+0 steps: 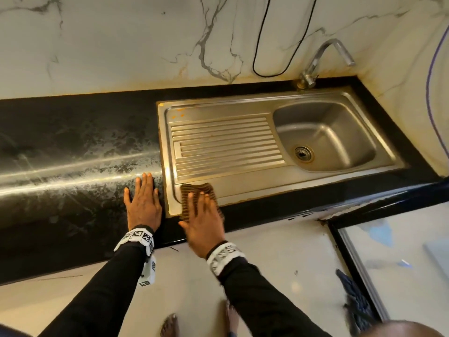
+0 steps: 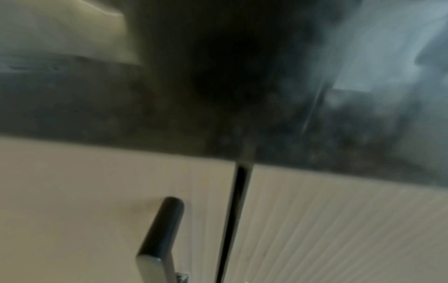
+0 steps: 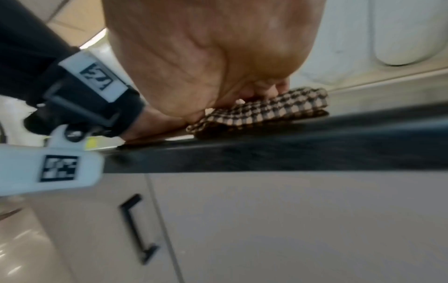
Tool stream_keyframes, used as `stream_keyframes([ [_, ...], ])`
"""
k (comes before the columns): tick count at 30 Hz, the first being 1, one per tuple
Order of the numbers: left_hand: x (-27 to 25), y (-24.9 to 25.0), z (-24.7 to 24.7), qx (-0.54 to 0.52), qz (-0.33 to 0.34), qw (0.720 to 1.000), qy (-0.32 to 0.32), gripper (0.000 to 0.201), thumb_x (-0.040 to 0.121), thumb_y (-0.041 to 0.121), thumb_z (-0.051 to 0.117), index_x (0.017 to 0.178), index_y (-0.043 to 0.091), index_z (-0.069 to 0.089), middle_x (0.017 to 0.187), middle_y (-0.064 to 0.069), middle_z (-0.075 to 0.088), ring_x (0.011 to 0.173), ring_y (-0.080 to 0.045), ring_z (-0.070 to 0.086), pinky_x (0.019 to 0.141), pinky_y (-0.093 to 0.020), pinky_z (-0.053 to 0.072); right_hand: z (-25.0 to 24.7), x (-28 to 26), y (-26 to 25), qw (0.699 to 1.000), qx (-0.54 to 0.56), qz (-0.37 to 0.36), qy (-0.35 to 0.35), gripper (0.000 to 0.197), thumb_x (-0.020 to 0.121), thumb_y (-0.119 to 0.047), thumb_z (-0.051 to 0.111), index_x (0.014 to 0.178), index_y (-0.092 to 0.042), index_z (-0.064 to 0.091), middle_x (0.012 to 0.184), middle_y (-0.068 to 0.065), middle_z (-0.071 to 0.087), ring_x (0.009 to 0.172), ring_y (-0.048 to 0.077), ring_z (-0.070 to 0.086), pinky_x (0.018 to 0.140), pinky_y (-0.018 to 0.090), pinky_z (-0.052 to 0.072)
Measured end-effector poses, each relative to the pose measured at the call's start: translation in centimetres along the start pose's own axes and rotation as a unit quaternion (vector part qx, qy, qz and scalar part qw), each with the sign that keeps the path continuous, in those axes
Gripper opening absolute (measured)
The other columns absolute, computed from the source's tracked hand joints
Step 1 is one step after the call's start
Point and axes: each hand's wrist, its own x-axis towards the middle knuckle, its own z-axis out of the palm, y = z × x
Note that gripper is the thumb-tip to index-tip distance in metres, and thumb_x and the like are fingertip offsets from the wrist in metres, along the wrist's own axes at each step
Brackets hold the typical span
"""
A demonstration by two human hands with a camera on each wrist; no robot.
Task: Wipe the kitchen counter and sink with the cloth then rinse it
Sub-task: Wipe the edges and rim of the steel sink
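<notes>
A brown checked cloth lies on the near left corner of the steel sink, on the flat rim below the ribbed drainboard. My right hand presses flat on the cloth with straight fingers. My left hand rests flat, fingers straight, on the black counter just left of the sink edge. The left wrist view is blurred and shows only the counter edge, not the hand. The basin with its drain is at the right.
A bent steel tap stands behind the basin by the marble wall. A black cable hangs down the wall. White cabinet doors with dark handles sit under the counter. A dark cloth lies on the floor at right.
</notes>
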Motion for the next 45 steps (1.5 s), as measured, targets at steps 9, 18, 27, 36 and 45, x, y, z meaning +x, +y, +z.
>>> stream_keyframes([
  [9, 0.1, -0.3, 0.2, 0.001, -0.002, 1.0, 0.006, 0.055, 0.11, 0.03, 0.033, 0.163, 0.017, 0.024, 0.17, -0.001, 0.023, 0.158, -0.018, 0.016, 0.127, -0.055, 0.005, -6.7, -4.7, 32.9, 0.952, -0.045, 0.288, 0.088, 0.064, 0.101, -0.054, 0.02, 0.143, -0.01, 0.037, 0.146, 0.02, 0.043, 0.128, 0.038, 0.047, 0.103, 0.055, 0.043],
  [18, 0.1, 0.7, -0.2, 0.004, -0.005, 1.0, -0.004, 0.055, 0.11, 0.03, 0.034, 0.163, 0.019, 0.024, 0.17, -0.001, 0.022, 0.159, -0.02, 0.015, 0.127, -0.055, 0.005, -3.7, -5.5, 25.8, 0.985, -0.01, 0.138, 0.106, 0.05, 0.104, -0.032, 0.045, 0.146, -0.007, 0.044, 0.152, 0.025, 0.04, 0.138, 0.045, 0.042, 0.111, 0.063, 0.037],
  [27, 1.6, 0.7, -3.2, -0.016, 0.004, 0.992, -0.128, 0.062, 0.106, 0.025, 0.042, 0.164, 0.028, 0.021, 0.173, 0.005, 0.008, 0.16, -0.016, 0.001, 0.127, -0.055, 0.003, 0.3, 1.9, -1.6, 0.99, 0.085, -0.111, 0.018, 0.066, 0.102, -0.039, 0.032, 0.161, -0.015, 0.015, 0.168, 0.014, 0.014, 0.155, 0.03, 0.012, 0.126, 0.046, 0.01],
  [36, 16.6, -4.6, -7.8, 0.11, 0.066, 0.944, -0.303, 0.173, 0.035, 0.094, 0.073, 0.163, 0.02, -0.017, 0.17, -0.008, -0.022, 0.158, -0.032, -0.014, 0.124, -0.061, 0.005, -6.3, 23.9, -3.6, 0.99, 0.122, -0.001, -0.067, 0.071, 0.107, -0.036, 0.033, 0.16, -0.006, -0.002, 0.165, 0.026, -0.007, 0.155, 0.036, -0.003, 0.124, 0.043, -0.003],
  [45, 18.6, -4.3, -6.3, 0.175, 0.075, 0.926, -0.326, 0.188, 0.009, 0.102, 0.047, 0.149, 0.013, -0.043, 0.158, -0.007, -0.047, 0.149, -0.033, -0.037, 0.125, -0.062, -0.007, -8.2, 31.2, -3.4, 0.991, 0.126, -0.008, -0.035, 0.069, 0.108, -0.036, 0.034, 0.161, -0.008, 0.001, 0.167, 0.021, -0.011, 0.156, 0.032, -0.002, 0.125, 0.041, 0.006],
])
